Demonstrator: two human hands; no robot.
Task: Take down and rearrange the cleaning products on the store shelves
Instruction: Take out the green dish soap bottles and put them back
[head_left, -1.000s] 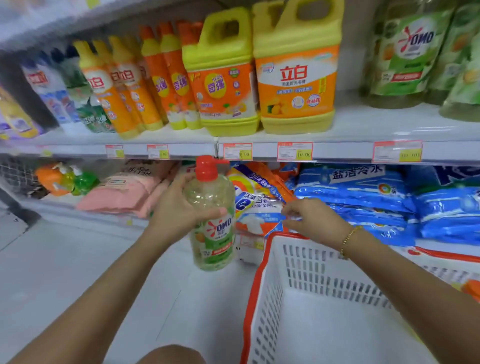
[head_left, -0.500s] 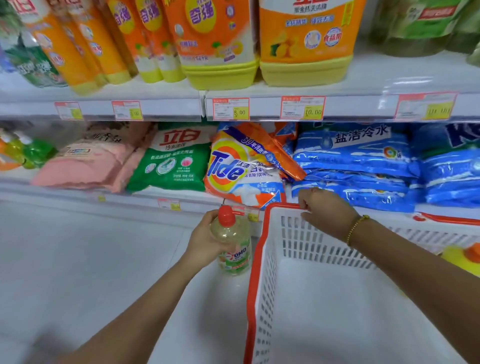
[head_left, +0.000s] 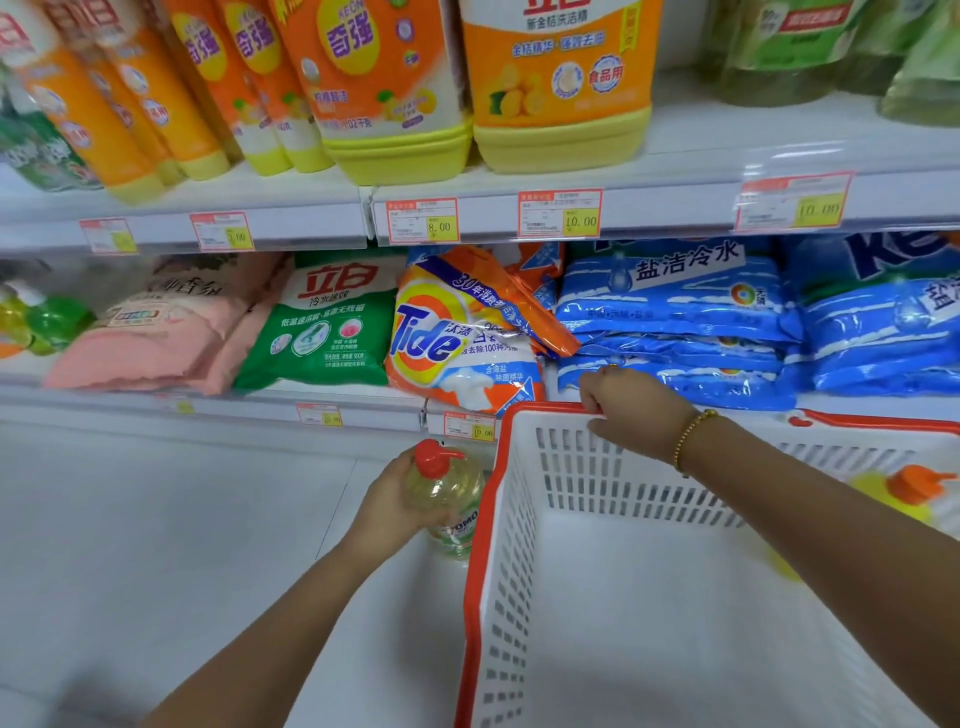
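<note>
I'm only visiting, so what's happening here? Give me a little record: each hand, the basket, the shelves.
Right hand: holds the far rim of the red-rimmed white plastic basket
Left hand: grips a clear red-capped bottle of yellowish liquid, outside the basket's left wall
Upper shelf: yellow jugs with orange labels
Lower shelf: orange Tide bag, green bag, blue bags

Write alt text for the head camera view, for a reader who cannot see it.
A person's left hand holds a red-capped OMO bottle low beside a white, red-rimmed basket, whose far rim the right hand grips. Behind, store shelves carry detergent bags below and orange-yellow jugs above.
</note>
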